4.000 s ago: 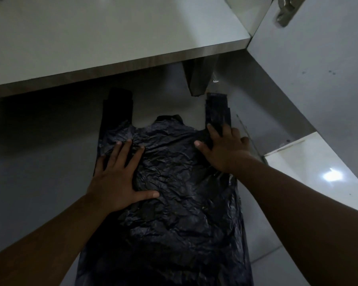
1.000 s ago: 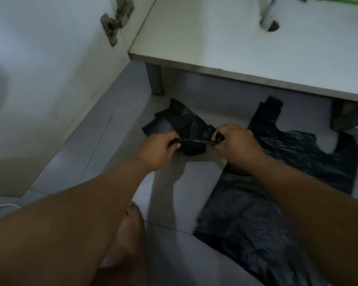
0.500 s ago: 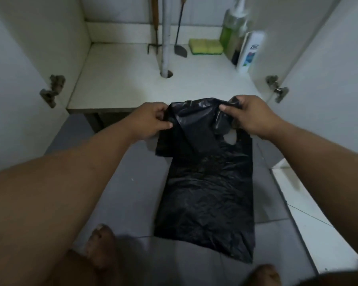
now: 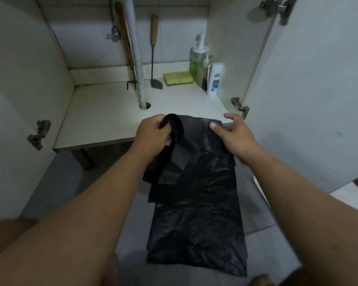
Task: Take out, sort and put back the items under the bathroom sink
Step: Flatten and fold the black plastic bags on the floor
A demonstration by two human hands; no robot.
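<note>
Now | left hand [image 4: 153,135] grip clenched on a black bag [image 4: 174,129] handle, right hand [image 4: 234,135] pinching its top edge | picked off the floor a second ago, it hangs over the flat bag [image 4: 196,234] before the cabinet shelf [image 4: 103,120] | stacking bags, sorting under way

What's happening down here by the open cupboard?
A person crouched at the open cupboard under the sink is handling a black plastic bag. The left hand grips one bag handle, while the right hand holds the bag's top edge with the thumb. The bag hangs down toward the floor. At the back of the cupboard shelf stand two sponges, a soap pump bottle and a white shampoo bottle.
</note>
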